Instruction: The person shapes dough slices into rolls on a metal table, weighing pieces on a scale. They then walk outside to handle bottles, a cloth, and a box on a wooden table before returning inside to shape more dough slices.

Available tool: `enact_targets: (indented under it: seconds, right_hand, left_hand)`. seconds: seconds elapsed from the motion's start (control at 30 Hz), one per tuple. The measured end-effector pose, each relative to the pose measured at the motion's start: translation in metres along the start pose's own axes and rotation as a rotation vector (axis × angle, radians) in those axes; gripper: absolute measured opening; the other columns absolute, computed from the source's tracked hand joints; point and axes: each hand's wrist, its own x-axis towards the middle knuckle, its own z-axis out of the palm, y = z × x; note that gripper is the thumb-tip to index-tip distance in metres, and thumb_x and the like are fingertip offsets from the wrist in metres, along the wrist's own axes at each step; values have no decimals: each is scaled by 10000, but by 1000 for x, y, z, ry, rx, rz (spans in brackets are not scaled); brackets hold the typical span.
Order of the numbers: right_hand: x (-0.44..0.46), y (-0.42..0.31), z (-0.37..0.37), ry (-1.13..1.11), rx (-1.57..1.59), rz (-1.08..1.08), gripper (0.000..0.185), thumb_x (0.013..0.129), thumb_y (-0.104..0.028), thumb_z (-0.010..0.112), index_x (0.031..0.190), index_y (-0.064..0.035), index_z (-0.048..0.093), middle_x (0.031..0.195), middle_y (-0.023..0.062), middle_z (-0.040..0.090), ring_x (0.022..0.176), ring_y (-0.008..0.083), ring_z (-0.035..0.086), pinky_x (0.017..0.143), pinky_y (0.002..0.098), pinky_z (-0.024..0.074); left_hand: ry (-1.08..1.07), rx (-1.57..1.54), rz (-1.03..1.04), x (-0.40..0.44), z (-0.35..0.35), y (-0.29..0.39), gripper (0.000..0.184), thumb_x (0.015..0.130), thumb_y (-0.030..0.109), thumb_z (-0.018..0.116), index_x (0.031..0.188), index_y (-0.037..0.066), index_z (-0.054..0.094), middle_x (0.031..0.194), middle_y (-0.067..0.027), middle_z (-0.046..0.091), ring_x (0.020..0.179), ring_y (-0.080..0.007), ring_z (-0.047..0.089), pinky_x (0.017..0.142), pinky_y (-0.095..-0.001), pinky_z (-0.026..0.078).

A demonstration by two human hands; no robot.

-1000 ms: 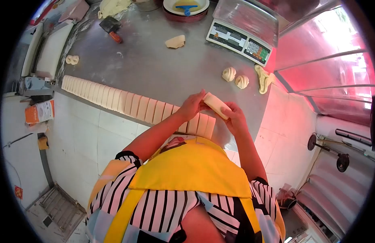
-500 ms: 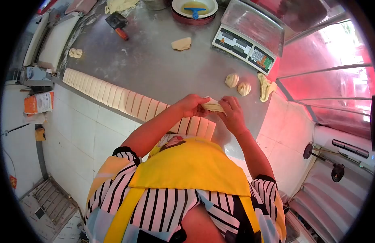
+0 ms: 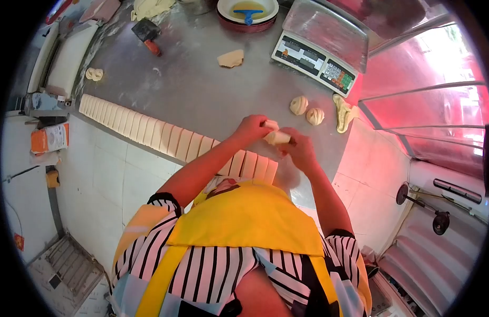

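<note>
A short strip of pale dough [image 3: 278,138] is held between my two hands above the near right of the metal table. My left hand [image 3: 252,130] pinches its left end, which is raised and bent. My right hand [image 3: 301,151] has its fingers closed around the right end. Just below and left of my hands runs a long row of cut dough slices [image 3: 165,136] along the table's near edge, partly covered by my left forearm. Two twisted dough rolls [image 3: 298,105] [image 3: 315,116] sit a little beyond my right hand.
A digital scale [image 3: 314,59] stands at the back right, near a bowl [image 3: 223,11] with a blue scraper [image 3: 248,16]. A long dough piece [image 3: 340,114] lies by the right edge. A flat dough scrap [image 3: 231,58] and a red-handled tool [image 3: 147,35] lie farther back.
The dough strip was stretched fairly straight between my hands; now its left end is lifted and bent. My left hand has risen slightly away from me. The view has shifted a little.
</note>
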Motion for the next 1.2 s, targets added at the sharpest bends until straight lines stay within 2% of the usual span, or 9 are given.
enact_targets:
  seconds: [0.2,0.27,0.5,0.6,0.7,0.8,1.0,1.1,1.2]
  right_hand:
    - [37,18,4,48,701,338,211,874,-245,582,911,-39,606,811,29,602,696,116,574,627,274,478]
    - [43,45,19,-59,1008,519,200,865,-261,604,883,-62,598,783,23,593,676,124,562,601,275,465]
    - [43,26,22,-95,733,725,301,898,-328,500,975,-48,582,884,55,609,742,142,596,584,309,520]
    - [45,49,27,-107,634,544,357,908,-385,470,977,-53,581,854,57,600,666,137,577,577,289,514]
    - [53,65,28,-16,829,473,331,914,-370,464,975,-59,560,794,55,578,593,141,550,555,270,497]
    - [64,83,29,-89,668,398,266,913,-308,482,975,-53,526,734,45,547,553,136,522,538,261,473]
    - [63,105,23,-230,131,231,164,841,-93,561,975,-37,484,728,53,548,558,118,506,514,268,445]
    - [69,141,47,143,-262,-164,237,789,-72,605,972,-21,463,708,85,564,580,130,573,428,260,443]
    - [67,92,22,-159,375,398,246,773,-53,592,983,-26,465,711,125,594,594,200,599,465,320,469]
  left_hand:
    - [63,74,514,-26,27,2,242,693,23,603,934,23,594,915,-112,534,729,-286,543,654,-339,463]
    - [136,35,467,-28,26,-4,223,716,24,609,939,26,595,925,-106,520,755,-254,551,650,-326,465]
    - [159,-370,169,-9,28,-18,208,833,91,597,1018,11,546,940,-49,562,710,-92,512,591,-241,440]
    - [-143,-259,42,0,11,-20,229,850,102,570,1058,18,524,864,-46,605,657,-90,536,574,-258,446]
    - [3,-239,106,13,20,-36,192,865,117,535,1037,32,530,747,-53,616,634,-105,579,558,-275,452]
    - [14,8,123,26,23,-55,173,841,96,538,1004,43,519,727,-89,609,585,-139,597,520,-297,455]
    - [-105,-58,-71,28,26,-58,234,790,49,539,1012,62,467,676,-105,594,466,-192,562,454,-331,458]
    - [-105,-41,-60,30,30,-63,251,784,37,530,1021,61,451,661,-102,591,469,-192,565,438,-332,452]
    - [-155,-9,-175,25,24,-51,249,794,35,533,1023,55,439,651,-101,585,468,-180,565,415,-326,448]
